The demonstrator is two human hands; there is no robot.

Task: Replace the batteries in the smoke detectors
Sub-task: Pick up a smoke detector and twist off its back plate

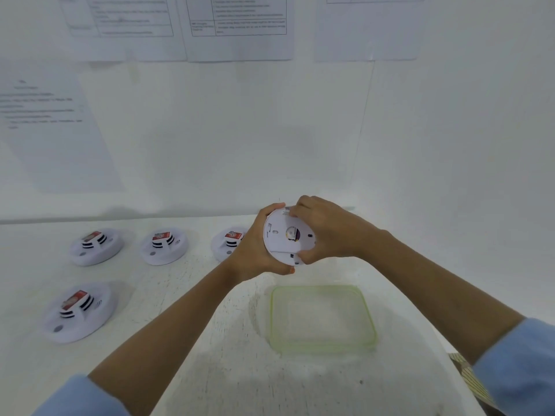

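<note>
- Head view: I am holding a round white plastic smoke detector [288, 235] up off the table, above the far rim of the tray, with its flat back plate turned toward me.
- My left hand [255, 253] is cupping its left edge with fingers curled round the rim. My right hand [324, 232] is gripping the right edge, thumb low on the plate and fingers wrapped over the top.
- I judge that I am opening this unit, twisting the back plate off the body to reach the battery. I cannot tell whether it is loosening.
- The next move is calling for the 2 hands to turn in opposite directions, with a firm hold so neither half drops.
- 4 more round white detectors are sitting on the worn white table [210, 370] to my left. 3 are in a far row [96, 246] [164, 245] [228, 240] and 1 is nearer [78, 310]. Each is carrying a small red-and-white block on top, possibly a battery.
- A clear rectangular plastic tray with a pale green rim [321, 348] is lying just below my hands.
- Printed paper sheets [240, 19] are hanging on the white wall, their text too blurred to read.
</note>
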